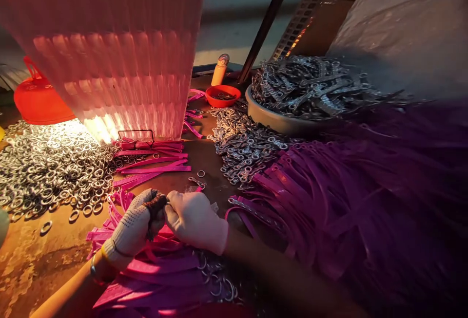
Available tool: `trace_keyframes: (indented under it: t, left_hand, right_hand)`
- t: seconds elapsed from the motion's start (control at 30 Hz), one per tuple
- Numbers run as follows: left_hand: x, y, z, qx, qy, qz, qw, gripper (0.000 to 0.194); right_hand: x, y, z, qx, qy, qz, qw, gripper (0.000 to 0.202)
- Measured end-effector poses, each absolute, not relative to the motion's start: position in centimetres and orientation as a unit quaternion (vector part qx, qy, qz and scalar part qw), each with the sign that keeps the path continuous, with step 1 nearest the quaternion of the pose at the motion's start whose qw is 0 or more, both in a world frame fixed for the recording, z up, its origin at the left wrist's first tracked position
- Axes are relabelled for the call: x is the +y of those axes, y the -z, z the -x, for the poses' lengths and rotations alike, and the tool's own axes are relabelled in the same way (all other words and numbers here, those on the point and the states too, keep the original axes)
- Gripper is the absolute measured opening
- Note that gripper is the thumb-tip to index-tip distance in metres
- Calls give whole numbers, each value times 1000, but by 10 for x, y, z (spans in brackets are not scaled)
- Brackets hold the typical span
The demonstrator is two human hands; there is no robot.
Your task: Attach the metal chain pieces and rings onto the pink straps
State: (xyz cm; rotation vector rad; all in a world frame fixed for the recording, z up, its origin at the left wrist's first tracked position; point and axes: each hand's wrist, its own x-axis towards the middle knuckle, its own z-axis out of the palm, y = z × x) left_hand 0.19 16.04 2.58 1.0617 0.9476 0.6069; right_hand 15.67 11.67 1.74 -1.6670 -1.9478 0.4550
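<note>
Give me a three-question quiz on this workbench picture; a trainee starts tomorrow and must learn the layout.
1. True or false: both hands wear gloves.
2. What lies heaped left of the left hand: A) metal rings B) buttons C) screws?
3. What colour is the small bowl beyond the loose pink straps?

Key:
1. True; the right hand meets the left, fingers pinched together.
2. A.
3. Red-orange.

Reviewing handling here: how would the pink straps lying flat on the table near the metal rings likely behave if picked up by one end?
The pink straps look thin and flat, so probably floppy, drooping when lifted. They seem light. Their glossy surface may be slippery against the gloved left hand and right hand.
</note>
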Motion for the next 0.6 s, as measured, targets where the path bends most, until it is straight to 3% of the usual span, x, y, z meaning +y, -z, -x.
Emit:
trace_keyframes:
  t: [0.1, 0.23, 0.3, 0.47, 0.6]
  left_hand:
    - [179, -31, -22, 415, -265, -552, 673, 31]
    - [229, -18, -67, 392, -169, -803, 416, 16]
    - [250, -3, -93, 391, -142, -842, 344, 12]
    - [269, 29, -130, 406, -98, -850, 321, 19]
    - [265, 16, -104, 399, -81, -845, 347, 7]
  right_hand:
    - [120, -10, -170, -615, -278, 619, 402, 27]
    - [138, -7, -206, -455, -296, 614, 572, 35]
    - [147, -11, -222, -390, -327, 589, 628, 36]
    - [154, -17, -236, -362, -393, 538, 652, 34]
    - [150, -13, -226, -457, -353, 553, 600, 25]
